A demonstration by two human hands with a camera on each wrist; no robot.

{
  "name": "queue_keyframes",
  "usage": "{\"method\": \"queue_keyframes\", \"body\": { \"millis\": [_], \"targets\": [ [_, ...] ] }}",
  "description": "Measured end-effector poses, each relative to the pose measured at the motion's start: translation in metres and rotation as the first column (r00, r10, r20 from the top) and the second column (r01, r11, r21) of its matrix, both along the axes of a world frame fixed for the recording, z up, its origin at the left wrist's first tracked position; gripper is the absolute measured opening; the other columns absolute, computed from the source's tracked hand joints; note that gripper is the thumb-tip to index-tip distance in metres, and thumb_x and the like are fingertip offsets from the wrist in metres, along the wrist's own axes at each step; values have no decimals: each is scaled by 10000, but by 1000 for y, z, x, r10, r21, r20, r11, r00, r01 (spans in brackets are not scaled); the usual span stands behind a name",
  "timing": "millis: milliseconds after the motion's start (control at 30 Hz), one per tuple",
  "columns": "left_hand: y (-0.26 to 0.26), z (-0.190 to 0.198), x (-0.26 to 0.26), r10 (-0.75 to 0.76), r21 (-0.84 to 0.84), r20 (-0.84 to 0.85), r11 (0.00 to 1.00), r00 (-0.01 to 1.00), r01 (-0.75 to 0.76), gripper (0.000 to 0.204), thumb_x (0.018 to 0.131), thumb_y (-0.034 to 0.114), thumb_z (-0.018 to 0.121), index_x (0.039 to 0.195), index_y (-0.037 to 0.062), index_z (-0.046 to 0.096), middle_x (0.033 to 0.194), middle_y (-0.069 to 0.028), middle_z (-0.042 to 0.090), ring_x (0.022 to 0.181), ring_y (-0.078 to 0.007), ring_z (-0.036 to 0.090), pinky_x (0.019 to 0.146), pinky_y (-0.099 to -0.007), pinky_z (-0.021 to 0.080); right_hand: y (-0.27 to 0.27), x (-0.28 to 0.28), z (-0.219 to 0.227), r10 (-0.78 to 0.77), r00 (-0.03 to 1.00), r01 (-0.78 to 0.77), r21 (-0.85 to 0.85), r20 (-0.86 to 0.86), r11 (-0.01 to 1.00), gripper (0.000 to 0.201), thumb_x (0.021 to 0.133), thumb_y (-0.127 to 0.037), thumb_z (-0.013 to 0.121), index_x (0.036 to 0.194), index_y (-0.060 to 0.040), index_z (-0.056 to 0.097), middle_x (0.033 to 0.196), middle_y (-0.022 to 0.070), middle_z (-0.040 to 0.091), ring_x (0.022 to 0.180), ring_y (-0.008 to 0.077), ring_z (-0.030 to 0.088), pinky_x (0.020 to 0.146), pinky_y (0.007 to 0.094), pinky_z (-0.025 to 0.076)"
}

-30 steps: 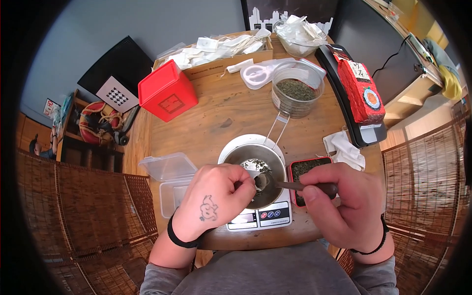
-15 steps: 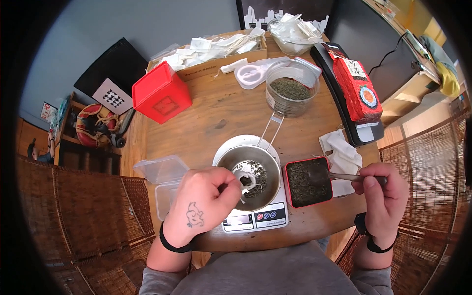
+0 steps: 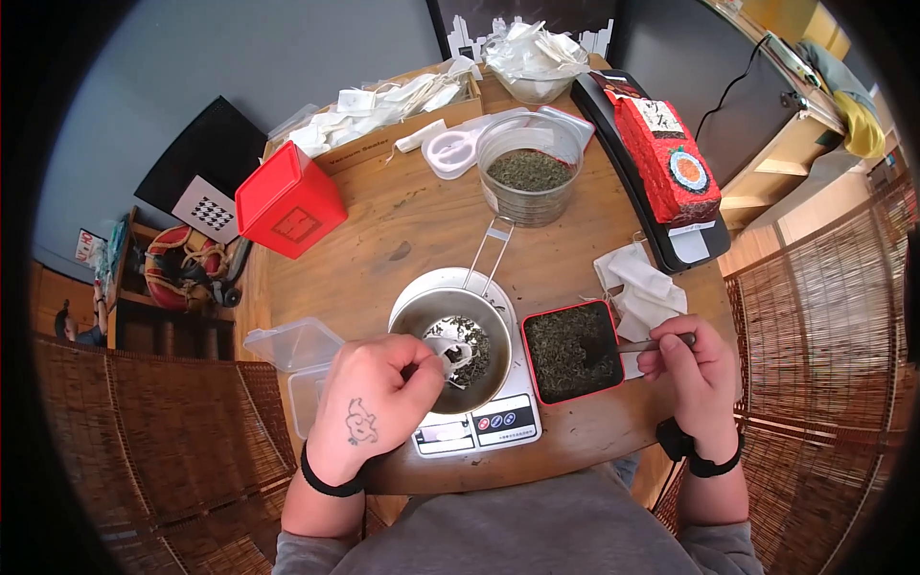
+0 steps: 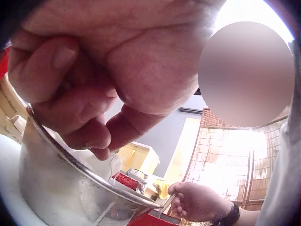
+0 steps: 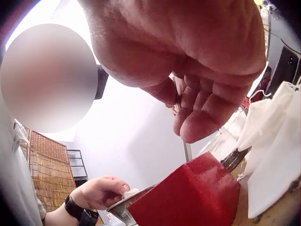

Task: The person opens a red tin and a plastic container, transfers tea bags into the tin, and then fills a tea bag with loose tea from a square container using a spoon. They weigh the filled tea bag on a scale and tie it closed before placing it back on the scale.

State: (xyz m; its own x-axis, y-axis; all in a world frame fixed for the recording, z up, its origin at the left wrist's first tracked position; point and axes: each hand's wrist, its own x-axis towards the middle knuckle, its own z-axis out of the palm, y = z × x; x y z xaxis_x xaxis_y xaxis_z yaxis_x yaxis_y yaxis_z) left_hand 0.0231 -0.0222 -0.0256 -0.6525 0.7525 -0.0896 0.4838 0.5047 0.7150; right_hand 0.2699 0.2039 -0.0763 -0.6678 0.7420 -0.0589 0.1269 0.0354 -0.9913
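White pouch [image 3: 464, 356] is pinched by left hand [image 3: 380, 391] at mouth of pot [image 3: 497, 337]; spoon [image 3: 633, 347], dipped in leaf-filled tin [image 3: 581, 396], is gripped by right hand [image 3: 698, 379].

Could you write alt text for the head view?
A person's right hand holds a spoon in a red-rimmed box of dried leaves, while the left hand pinches a white pouch at the mouth of a metal pot on a scale.

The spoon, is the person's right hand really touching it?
Touching. The head view shows it: the right hand grips the spoon by its handle, thumb and fingers around it.
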Motion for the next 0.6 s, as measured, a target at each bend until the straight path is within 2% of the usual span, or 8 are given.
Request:
{"method": "queue_keyframes", "body": {
  "millis": [33,67,133,267,333,467,600],
  "targets": [
    [1,1,1,-4,-5,-5,1000,1000,4,156,903,111,724,840,-30,735,660,-124,659,594,-173,616,583,-339,483,1,2,-5,-16,999,11,-94,-49,996,134,1086,-86,576,1127,5,665,862,81,744,761,131,715,694,276,580],
    [2,2,2,-8,-9,-9,1000,1000,8,156,902,113,726,841,-30,735,661,-124,661,595,-170,617,582,-338,482,2,5,-8,-16,999,11,-96,-51,995,134,1086,-86,576,1127,5,665,862,81,744,761,131,715,694,276,580],
    [3,5,2,-3,-27,3,1000,1000,3,156,901,114,726,842,-29,736,664,-125,664,596,-170,618,581,-337,482,5,10,-14,-81,988,49,-229,-135,972,163,1100,-113,555,1160,7,646,861,99,740,761,143,710,694,281,586],
    [7,7,3,12,-63,32,998,999,-10,153,894,115,729,847,-30,740,676,-134,675,603,-176,630,588,-339,489,10,16,-23,-108,984,62,-289,-145,955,180,1111,-138,539,1169,5,632,861,116,745,741,157,713,678,295,594],
    [6,4,4,0,-34,24,999,1000,1,152,892,114,730,849,-31,741,677,-137,676,606,-182,635,591,-341,491,12,18,-25,-187,958,95,-379,-215,921,180,1110,-150,548,1165,3,627,858,136,750,722,179,721,661,314,604],
    [6,-1,5,-35,20,11,999,999,35,143,885,107,731,854,-32,743,685,-147,680,616,-202,651,599,-344,499,15,20,-23,-222,945,119,-381,-240,917,183,1110,-159,548,1167,-1,622,851,149,754,707,195,725,647,322,606],
    [8,5,7,-29,-13,32,999,999,30,139,884,105,731,855,-30,744,688,-152,681,619,-213,654,602,-349,501,14,17,-16,-224,933,105,-383,-282,918,186,1112,-159,536,1168,-4,623,847,150,758,701,201,729,646,319,604]
  ]
}}
